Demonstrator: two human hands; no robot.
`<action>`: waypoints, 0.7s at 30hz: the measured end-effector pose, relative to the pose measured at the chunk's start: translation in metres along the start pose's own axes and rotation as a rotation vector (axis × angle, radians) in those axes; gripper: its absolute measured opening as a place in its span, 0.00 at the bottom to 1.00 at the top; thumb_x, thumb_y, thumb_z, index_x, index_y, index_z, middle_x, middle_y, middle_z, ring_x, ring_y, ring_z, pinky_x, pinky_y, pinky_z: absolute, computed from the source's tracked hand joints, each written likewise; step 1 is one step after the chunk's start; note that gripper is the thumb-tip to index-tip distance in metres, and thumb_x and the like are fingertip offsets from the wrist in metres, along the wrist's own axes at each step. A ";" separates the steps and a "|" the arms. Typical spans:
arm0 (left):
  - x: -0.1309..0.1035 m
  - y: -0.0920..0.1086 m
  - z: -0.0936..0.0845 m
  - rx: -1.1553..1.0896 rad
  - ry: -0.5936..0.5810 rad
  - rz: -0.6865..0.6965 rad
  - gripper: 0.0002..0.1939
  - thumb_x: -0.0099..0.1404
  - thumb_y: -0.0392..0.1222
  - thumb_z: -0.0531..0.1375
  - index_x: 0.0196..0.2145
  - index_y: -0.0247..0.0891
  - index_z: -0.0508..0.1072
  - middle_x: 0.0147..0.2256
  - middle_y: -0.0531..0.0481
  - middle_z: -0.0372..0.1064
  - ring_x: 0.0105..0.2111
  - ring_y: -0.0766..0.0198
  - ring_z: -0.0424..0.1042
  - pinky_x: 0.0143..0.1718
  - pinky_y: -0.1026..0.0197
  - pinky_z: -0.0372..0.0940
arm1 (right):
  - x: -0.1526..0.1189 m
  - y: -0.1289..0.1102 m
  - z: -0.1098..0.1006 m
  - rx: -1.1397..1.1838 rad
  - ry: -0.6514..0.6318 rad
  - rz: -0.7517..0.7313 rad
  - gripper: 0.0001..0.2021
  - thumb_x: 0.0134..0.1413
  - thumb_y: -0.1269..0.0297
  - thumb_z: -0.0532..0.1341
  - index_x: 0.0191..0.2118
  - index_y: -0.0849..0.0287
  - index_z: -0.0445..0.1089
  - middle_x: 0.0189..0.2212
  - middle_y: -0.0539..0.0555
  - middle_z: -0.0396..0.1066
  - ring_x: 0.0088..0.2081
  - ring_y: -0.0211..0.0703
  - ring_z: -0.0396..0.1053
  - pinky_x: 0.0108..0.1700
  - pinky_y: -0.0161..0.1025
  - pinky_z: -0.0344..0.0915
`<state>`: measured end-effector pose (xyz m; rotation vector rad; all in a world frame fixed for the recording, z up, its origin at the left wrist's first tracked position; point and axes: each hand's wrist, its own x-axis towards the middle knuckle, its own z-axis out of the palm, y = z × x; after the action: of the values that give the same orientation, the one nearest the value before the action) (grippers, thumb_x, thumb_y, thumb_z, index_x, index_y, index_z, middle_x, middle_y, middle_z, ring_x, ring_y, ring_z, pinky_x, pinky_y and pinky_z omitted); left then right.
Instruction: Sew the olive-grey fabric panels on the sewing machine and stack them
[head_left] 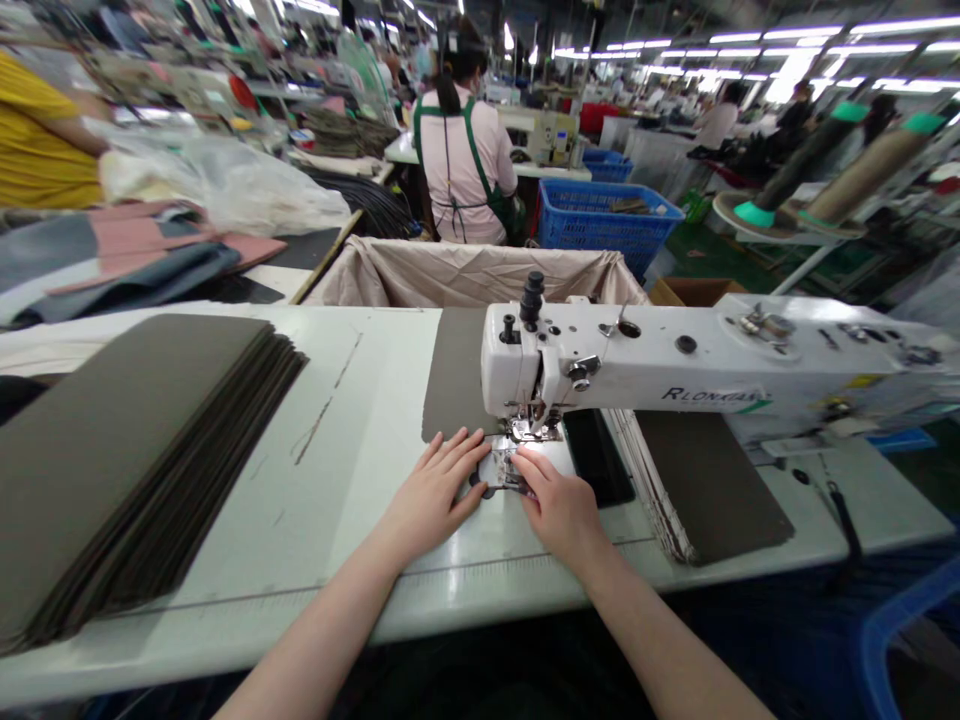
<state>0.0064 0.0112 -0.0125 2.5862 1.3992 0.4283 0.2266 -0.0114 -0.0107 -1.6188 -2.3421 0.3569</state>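
Observation:
A white sewing machine [645, 360] stands on the pale green table [360, 500], its needle area just beyond my hands. My left hand [435, 495] lies palm down left of the needle plate, fingers spread, fingertips near the front edge of a dark grey-brown fabric panel [456, 375]. That panel lies flat left of the machine head and partly behind it. My right hand [559, 500] is at the right of the metal plate, its fingers bent together by small metal parts; whatever is under the fingertips is hidden. A dark phone [598, 457] lies right of the needle area.
A thick stack of dark panels [127, 430] covers the table's left side. Another stack [712, 485] lies under the machine arm. Small snips [846, 520] rest at the right. Beyond the table are a cloth-lined bin [465, 272], a blue basket [607, 220] and a seated person [463, 150].

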 end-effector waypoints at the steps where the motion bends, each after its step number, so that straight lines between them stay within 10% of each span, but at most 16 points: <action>1: 0.000 0.000 0.000 0.002 0.000 0.001 0.26 0.70 0.47 0.51 0.64 0.45 0.56 0.66 0.50 0.50 0.66 0.55 0.47 0.66 0.44 0.41 | 0.000 0.000 0.000 0.002 0.002 -0.002 0.27 0.57 0.71 0.54 0.62 0.52 0.58 0.63 0.51 0.58 0.51 0.44 0.69 0.52 0.40 0.66; 21: -0.001 0.002 0.000 -0.001 0.060 -0.010 0.28 0.69 0.47 0.53 0.64 0.43 0.54 0.66 0.46 0.48 0.66 0.52 0.46 0.66 0.42 0.42 | -0.001 0.002 0.001 0.000 0.015 -0.012 0.26 0.59 0.68 0.53 0.62 0.51 0.58 0.63 0.50 0.57 0.52 0.45 0.68 0.48 0.40 0.67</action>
<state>0.0074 0.0095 -0.0123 2.5847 1.4301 0.5092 0.2286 -0.0119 -0.0125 -1.6018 -2.3394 0.3409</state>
